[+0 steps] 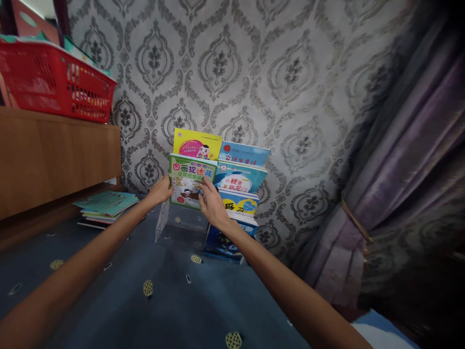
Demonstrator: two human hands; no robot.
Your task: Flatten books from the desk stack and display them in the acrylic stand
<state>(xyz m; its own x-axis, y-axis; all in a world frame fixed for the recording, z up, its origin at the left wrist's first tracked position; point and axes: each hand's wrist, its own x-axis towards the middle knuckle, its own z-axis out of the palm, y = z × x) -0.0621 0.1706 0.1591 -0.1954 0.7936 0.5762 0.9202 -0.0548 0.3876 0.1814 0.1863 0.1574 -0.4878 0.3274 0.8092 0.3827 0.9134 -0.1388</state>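
A green-bordered picture book (pixel 192 182) stands in the left column of a clear tiered rack (pixel 162 222), in front of a yellow book (pixel 198 144). My left hand (pixel 161 190) is closed at the green book's left edge. At the right part of its cover is my right hand (pixel 212 201), with fingers partly spread, touching or very near the front. The right column holds a light blue book (pixel 245 154), a teal book (pixel 242 178), a yellow and blue book (pixel 240 204) and a dark blue book (pixel 221 242), partly behind my right hand and wrist.
A stack of books (pixel 109 203) lies on the dark blue patterned cloth (pixel 167 300) at the left. Above it, a red basket (pixel 58 80) sits on a wooden cabinet (pixel 58 157). Patterned wallpaper is behind the rack, and a tied curtain (pixel 385 194) hangs at the right.
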